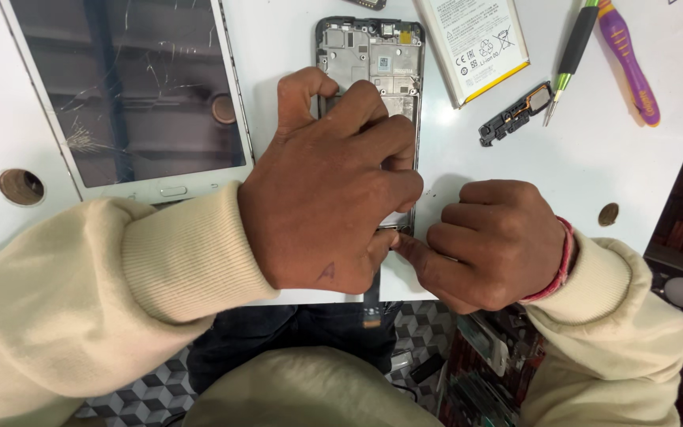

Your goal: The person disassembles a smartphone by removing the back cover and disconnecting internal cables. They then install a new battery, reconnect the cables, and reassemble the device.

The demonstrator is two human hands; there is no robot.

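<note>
The left hand (322,186) lies over the opened phone frame (371,67) on the white table (579,158), its grip closed on the frame's edges. Just right of that grip, the right hand (496,241) pinches narrowly at the frame's lower corner; a cracked tablet (132,91) lies to the left.

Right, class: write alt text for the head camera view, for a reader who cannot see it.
Two hands work on an opened phone frame on a white table: the left hand presses it down while the right hand pinches at its lower edge. Around it lie a cracked tablet, a battery and two screwdrivers.
</note>
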